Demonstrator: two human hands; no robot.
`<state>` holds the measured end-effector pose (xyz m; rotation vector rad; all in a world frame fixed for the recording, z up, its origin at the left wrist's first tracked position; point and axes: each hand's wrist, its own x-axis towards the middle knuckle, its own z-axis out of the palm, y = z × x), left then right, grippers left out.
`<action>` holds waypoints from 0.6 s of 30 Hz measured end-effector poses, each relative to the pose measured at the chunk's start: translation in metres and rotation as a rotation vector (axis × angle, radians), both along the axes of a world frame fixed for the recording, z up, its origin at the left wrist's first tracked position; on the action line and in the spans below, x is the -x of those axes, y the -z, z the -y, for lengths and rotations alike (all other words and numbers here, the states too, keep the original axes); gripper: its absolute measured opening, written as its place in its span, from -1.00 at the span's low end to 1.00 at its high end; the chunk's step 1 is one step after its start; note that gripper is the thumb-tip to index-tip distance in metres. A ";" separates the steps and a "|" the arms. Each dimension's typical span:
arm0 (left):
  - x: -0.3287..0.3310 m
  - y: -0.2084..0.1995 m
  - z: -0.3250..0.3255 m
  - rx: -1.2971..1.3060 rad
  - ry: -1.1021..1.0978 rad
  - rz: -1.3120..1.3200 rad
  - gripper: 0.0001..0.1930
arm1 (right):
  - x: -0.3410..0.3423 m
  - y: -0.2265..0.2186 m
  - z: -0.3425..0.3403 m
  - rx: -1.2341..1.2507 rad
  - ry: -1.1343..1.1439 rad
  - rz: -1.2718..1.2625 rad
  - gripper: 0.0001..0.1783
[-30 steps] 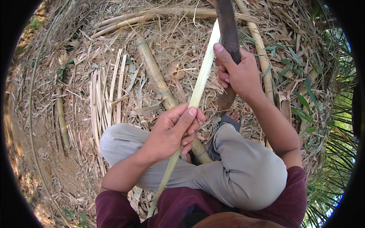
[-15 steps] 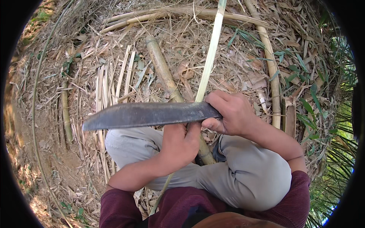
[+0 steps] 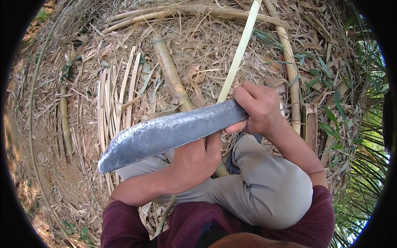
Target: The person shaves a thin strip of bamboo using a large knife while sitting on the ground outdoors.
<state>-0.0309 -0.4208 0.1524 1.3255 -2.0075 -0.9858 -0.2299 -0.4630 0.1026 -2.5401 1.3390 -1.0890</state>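
My right hand (image 3: 260, 105) is closed round the handle end of a machete (image 3: 173, 134). The wide dark blade slants down to the left across my lap, its pale worn face turned up. A pale green bamboo strip (image 3: 240, 56) runs from the top of the view down behind the blade, and a lower length comes out beside my shirt. My left hand (image 3: 196, 159) grips the strip just under the blade, its fingertips partly hidden by the metal. A thick bamboo pole (image 3: 171, 72) lies on the ground ahead and passes beneath my hands.
Several split bamboo strips (image 3: 108, 105) lie to the left of the pole. Long bamboo poles (image 3: 291, 70) lie at the right and across the far side. Dry leaves and shavings cover the ground. Green foliage (image 3: 366, 157) stands at the right edge. My bent legs (image 3: 273, 186) are close below.
The machete has tilted, its tip dropping toward me and more of its face showing. My right hand has moved slightly up and right. The strip's far part leans further right.
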 end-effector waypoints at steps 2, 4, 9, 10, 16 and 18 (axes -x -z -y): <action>0.002 0.005 0.001 -0.057 -0.041 -0.037 -0.85 | 0.003 0.000 0.001 0.030 0.022 -0.039 -0.24; 0.007 0.006 0.005 -0.012 -0.049 -0.091 -0.87 | 0.007 0.001 0.002 0.050 0.047 -0.069 -0.25; 0.005 -0.004 0.008 -0.211 -0.064 -0.242 -0.86 | 0.039 0.017 0.019 0.081 0.234 -0.028 -0.34; -0.002 -0.005 0.002 -0.260 -0.058 -0.262 -0.86 | 0.053 0.019 0.027 -0.059 0.332 0.045 -0.37; -0.005 -0.007 0.009 -0.624 -0.116 -0.362 -0.78 | 0.087 0.021 0.021 -0.494 0.720 0.269 -0.37; -0.004 -0.013 0.019 -0.802 -0.127 -0.455 -0.75 | 0.076 0.037 0.005 -0.501 0.585 0.444 -0.40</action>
